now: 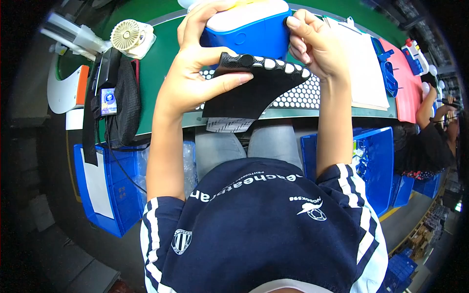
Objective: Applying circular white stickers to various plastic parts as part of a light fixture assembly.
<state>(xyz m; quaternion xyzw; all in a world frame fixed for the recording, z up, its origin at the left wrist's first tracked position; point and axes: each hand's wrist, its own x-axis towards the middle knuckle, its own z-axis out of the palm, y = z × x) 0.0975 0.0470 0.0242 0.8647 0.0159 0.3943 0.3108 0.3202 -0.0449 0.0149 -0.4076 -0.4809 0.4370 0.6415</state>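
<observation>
The black flexible piece (254, 93), a flat cut panel with a row of white studs along its upper edge, is held up in front of the person over the near edge of the green worktop (156, 73). Its long axis runs left to right, from the left hand (200, 73) toward the right hand (315, 44), with the studded edge uppermost and the broad dark flap hanging toward the person's lap.

The left hand is the nearer and does most of the holding: its thumb lies flat across the panel's front face and its fingers (195, 24) curl up over the blue and white box (249, 27) just behind (the box sits touching the panel's top edge). These fingers are clamped on the panel's left end.

The right hand meets the panel at its far right tip, fingers closed together there and also pressing the box's right corner. A white perforated mat (303, 97) lies on the worktop beneath and behind the panel.
</observation>
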